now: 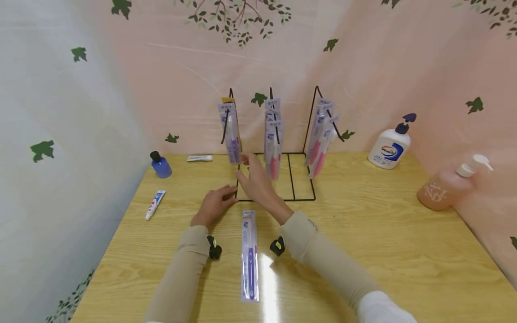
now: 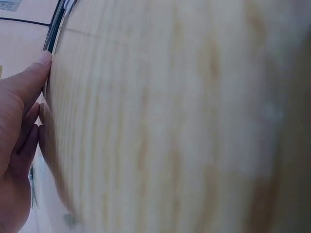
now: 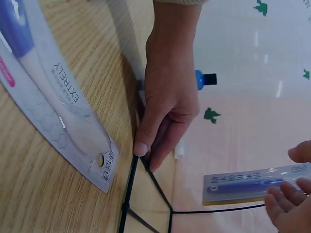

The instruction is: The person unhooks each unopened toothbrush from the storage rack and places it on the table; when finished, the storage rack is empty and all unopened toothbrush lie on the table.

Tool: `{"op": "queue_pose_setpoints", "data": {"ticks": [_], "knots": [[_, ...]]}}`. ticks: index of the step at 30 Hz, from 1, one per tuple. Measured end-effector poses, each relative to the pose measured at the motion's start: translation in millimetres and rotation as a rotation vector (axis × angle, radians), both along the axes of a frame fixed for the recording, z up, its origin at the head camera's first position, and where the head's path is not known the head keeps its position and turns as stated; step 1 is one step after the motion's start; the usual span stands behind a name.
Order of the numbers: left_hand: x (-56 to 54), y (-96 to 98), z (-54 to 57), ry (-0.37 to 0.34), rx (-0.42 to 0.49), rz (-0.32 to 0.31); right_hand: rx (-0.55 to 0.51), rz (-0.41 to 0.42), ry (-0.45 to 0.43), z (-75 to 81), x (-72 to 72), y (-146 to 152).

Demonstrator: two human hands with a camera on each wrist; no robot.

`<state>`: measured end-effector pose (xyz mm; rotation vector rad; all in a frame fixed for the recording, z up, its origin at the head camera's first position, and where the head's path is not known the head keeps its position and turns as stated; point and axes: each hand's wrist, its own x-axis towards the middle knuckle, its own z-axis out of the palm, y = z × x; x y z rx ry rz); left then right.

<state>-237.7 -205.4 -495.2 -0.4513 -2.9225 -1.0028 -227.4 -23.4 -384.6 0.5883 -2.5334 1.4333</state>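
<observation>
A black wire rack (image 1: 304, 199) stands at the back of the table. My left hand (image 1: 216, 204) pinches its front left corner; the right wrist view shows thumb and fingertips at the wires. From the left hook hangs a packaged purple toothbrush (image 1: 233, 142). My right hand (image 1: 258, 181) is beside this pack's lower end, its thumb and fingers apart, fingertips right at the pack edge. Packaged pink toothbrushes hang from the middle hook (image 1: 274, 154) and the right hook (image 1: 320, 154). Another packaged purple toothbrush (image 1: 250, 260) lies flat between my forearms.
Left of the rack are a blue bottle (image 1: 162, 168), a toothpaste tube (image 1: 155, 205) and a small white tube (image 1: 199, 158). A white pump bottle (image 1: 389, 148) and an orange pump bottle (image 1: 442, 190) stand at the right. Patterned cloth (image 1: 194, 76) hangs behind the table.
</observation>
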Motion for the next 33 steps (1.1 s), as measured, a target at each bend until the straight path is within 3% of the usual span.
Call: {"op": "queue_pose_setpoints", "data": {"ticks": [6,11,22,33], "knots": [[-0.2,1.3,0.7,-0.014,-0.013,0.006,-0.081,-0.065,0.061,-3.1,-21.9,-10],[2.3,2.7,4.9,-0.022,-0.018,0.013,-0.146,-0.060,0.060,-5.3,-37.9,-15],[3.7,2.6,3.6,-0.016,-0.029,0.015,-0.196,-0.045,0.032,-2.9,-57.7,-23],[4.2,2.8,5.5,-0.018,-0.022,0.011,-0.333,-0.054,0.049,4.0,-73.3,-32]]}}
